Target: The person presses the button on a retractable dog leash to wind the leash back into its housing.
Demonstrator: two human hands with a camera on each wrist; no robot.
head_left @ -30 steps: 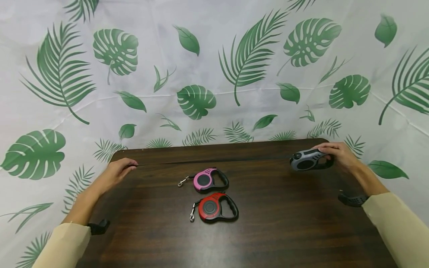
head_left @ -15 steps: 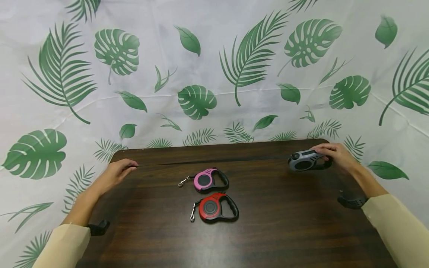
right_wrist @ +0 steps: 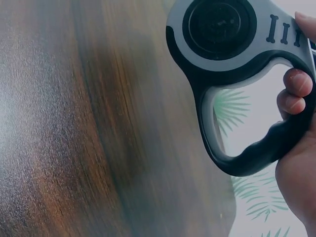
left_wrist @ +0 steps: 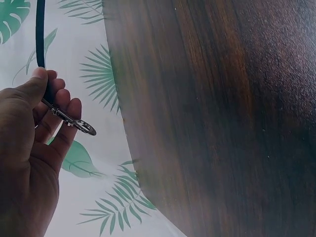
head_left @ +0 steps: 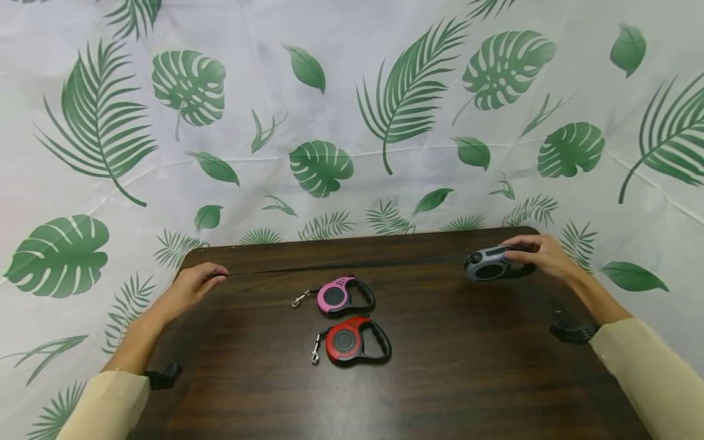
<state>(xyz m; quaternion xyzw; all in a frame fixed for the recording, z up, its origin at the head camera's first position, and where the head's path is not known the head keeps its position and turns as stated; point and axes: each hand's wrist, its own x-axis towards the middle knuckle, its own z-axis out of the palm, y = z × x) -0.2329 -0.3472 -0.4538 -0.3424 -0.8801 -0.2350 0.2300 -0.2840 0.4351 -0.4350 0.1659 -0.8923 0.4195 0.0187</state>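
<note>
My right hand (head_left: pixel 541 253) grips the handle of a grey-and-black retractable dog leash (head_left: pixel 486 266), held over the table's back right. In the right wrist view, fingertips (right_wrist: pixel 297 82) curl through the handle loop. From its casing a thin black strap (head_left: pixel 341 265) runs taut across to my left hand (head_left: pixel 192 284) at the back left. There the thumb and fingers pinch the strap's end; a metal snap hook (left_wrist: pixel 74 121) sticks out across the fingers in the left wrist view. Between the hands lie a pink retractable leash (head_left: pixel 333 296) and, nearer me, a red one (head_left: pixel 344 342).
The dark wooden table (head_left: pixel 467 379) has rounded back corners. Behind it hangs a white cloth (head_left: pixel 352 110) printed with green leaves. Both leashes on the table have their handles to the right and metal hooks to the left.
My right hand has shifted slightly left with the grey leash, closer to my left hand. The left hand stays nearly in place, and the pink and red leashes have not moved.
</note>
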